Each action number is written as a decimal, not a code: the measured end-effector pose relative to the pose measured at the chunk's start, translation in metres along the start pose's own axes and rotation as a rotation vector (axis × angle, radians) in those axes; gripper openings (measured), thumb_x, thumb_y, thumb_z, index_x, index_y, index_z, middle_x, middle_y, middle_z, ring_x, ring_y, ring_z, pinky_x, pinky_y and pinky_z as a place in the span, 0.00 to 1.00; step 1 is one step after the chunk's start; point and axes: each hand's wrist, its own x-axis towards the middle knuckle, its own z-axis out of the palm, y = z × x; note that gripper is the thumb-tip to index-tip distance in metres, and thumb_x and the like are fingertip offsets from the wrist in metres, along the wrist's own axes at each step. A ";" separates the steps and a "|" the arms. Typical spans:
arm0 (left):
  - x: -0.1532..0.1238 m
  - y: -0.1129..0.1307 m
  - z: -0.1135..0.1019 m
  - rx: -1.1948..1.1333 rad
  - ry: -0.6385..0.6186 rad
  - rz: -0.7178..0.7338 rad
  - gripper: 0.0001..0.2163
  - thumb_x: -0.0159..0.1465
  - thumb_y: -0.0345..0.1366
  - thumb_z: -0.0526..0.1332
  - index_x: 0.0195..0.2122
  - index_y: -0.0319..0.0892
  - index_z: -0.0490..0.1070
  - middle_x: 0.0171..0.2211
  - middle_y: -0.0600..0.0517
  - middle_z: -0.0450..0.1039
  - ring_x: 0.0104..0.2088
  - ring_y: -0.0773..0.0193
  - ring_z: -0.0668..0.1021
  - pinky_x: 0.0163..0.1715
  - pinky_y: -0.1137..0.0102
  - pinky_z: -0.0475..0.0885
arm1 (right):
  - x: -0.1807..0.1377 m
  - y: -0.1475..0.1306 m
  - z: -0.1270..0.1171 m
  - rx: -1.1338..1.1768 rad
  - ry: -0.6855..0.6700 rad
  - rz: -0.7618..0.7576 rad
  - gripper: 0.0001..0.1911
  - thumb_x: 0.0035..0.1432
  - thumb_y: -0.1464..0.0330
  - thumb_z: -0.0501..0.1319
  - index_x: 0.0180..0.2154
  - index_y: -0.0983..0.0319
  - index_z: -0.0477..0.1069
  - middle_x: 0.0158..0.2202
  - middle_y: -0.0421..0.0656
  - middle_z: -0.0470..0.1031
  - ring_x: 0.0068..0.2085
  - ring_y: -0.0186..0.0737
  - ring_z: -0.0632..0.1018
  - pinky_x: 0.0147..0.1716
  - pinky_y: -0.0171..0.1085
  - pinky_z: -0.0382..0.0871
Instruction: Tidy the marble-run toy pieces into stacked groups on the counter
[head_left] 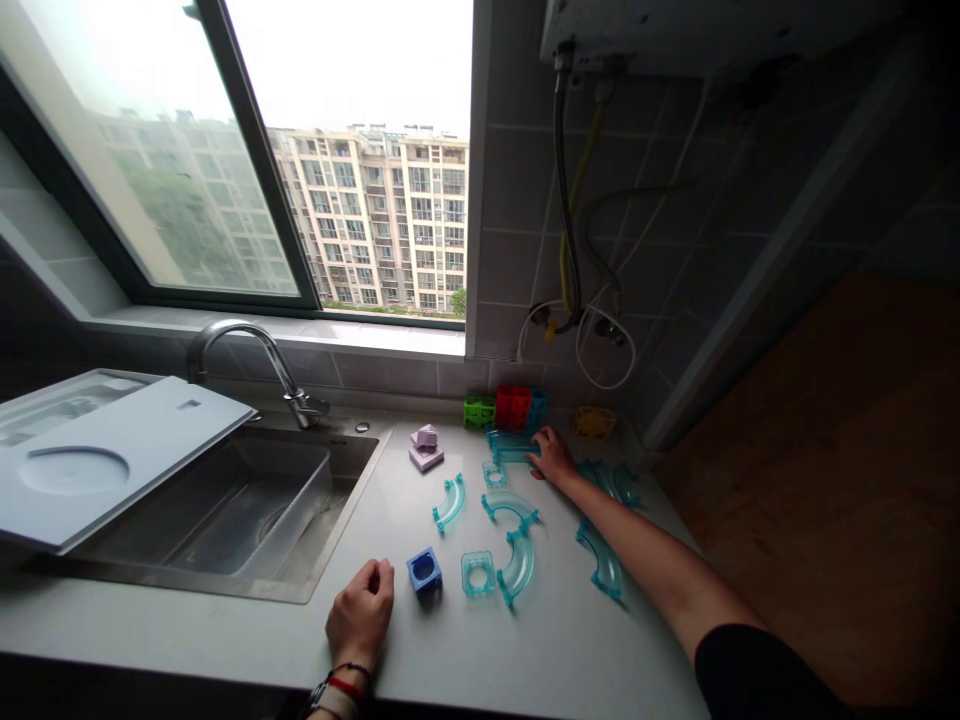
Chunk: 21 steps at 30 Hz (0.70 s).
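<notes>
My left hand (362,613) rests on the counter in a loose fist, and no object shows in it. Just right of it sits a blue cube (424,572) with a round hole. My right hand (553,457) reaches to the back, its fingers closed at the right end of a clear teal straight track piece (514,447); the exact grip is partly hidden. Curved teal track pieces (517,566) lie in front of it, with another curved track piece (602,562) under my right forearm. Two teal square frames (478,574) lie flat nearby.
Green blocks (478,412), red blocks (513,408) and yellow blocks (594,421) stand along the wall. Pink pieces (426,450) are stacked near the sink (315,560). A white panel (142,450) lies across the sink beside the faucet (281,360). Hoses (566,200) hang above the counter.
</notes>
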 end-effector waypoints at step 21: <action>0.005 0.002 -0.002 -0.051 -0.009 -0.003 0.21 0.65 0.57 0.55 0.25 0.47 0.71 0.28 0.50 0.76 0.28 0.57 0.72 0.27 0.69 0.59 | -0.139 -0.068 -0.106 0.280 0.097 0.070 0.05 0.64 0.65 0.60 0.39 0.56 0.75 0.43 0.47 0.78 0.49 0.50 0.76 0.54 0.47 0.69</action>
